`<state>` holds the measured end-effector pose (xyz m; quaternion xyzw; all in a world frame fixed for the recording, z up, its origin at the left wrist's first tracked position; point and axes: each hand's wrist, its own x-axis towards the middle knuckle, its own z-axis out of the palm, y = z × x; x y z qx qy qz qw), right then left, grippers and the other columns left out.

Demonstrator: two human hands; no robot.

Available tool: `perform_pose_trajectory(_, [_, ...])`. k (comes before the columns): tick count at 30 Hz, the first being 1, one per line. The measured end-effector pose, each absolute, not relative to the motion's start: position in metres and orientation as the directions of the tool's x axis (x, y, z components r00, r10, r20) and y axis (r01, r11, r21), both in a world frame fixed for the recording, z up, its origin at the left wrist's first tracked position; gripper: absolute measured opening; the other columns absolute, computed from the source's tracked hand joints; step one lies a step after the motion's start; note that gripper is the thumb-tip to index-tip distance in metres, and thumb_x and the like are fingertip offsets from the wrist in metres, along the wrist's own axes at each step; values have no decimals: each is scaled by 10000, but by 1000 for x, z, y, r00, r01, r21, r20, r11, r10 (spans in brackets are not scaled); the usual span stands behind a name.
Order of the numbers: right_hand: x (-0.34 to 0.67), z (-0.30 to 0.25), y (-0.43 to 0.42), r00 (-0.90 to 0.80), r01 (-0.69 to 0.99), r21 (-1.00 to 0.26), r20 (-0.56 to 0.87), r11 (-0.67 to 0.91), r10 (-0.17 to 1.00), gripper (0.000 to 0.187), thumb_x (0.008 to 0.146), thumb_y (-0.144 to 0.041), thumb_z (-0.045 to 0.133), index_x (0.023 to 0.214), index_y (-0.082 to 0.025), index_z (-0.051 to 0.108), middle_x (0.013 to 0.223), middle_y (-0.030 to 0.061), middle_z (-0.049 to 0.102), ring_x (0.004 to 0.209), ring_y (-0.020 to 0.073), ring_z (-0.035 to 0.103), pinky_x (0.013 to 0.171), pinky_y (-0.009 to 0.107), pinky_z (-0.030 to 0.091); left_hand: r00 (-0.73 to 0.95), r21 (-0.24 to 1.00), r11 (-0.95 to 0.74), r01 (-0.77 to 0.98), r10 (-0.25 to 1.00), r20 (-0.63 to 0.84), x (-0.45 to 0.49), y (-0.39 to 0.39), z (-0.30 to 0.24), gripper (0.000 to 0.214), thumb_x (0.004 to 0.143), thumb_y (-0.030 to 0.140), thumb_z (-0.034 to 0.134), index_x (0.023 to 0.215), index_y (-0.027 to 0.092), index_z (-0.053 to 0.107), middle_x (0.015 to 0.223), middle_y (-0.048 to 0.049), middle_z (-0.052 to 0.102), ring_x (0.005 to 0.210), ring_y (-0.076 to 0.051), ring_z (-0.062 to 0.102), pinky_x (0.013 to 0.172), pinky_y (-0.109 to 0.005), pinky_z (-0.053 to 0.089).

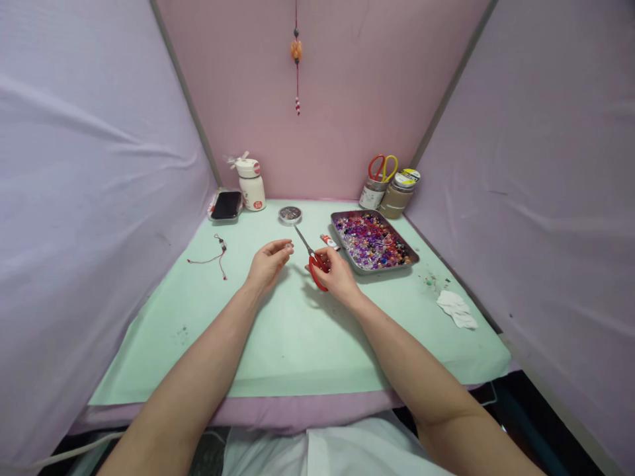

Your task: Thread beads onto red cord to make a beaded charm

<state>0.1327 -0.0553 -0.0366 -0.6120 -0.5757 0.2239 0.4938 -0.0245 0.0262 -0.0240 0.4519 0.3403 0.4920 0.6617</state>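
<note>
In my right hand (pixel 338 274) is a pair of scissors (pixel 318 270) with red handles, blades pointing up and away to the left. The blades look closed or nearly so. My left hand (pixel 270 264) is pinched, its fingertips a little left of the scissors. Something small and pale may be between those fingertips, too small to name. Beyond the hands stands a small round container (pixel 290 215) with a dark, speckled content. A red and white lighter-like item (pixel 329 241) lies just past my right hand.
A metal tray (pixel 384 271) of mixed beads stands at the right. Behind it are two jars, one (pixel 373 197) holding scissors. A knotted cord (pixel 221 254) lies left, near a white bottle (pixel 253 192) and phone (pixel 227 205). Crumpled tissue (pixel 457 309) lies at right. A beaded cord (pixel 296 51) hangs behind.
</note>
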Motion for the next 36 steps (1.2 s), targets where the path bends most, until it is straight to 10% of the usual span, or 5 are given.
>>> perform_pose_trajectory(36, [129,-21,-66,81,528,-838,212,138,974,367,699,-468,637,951,-232,511,769,-34,562,647,122,469,640,255,397,357,994,-104,-27,928,107,-35,33,-24,320,602,385,760,833,167,721,748,-24,665,675,-135,528,712,-285,425])
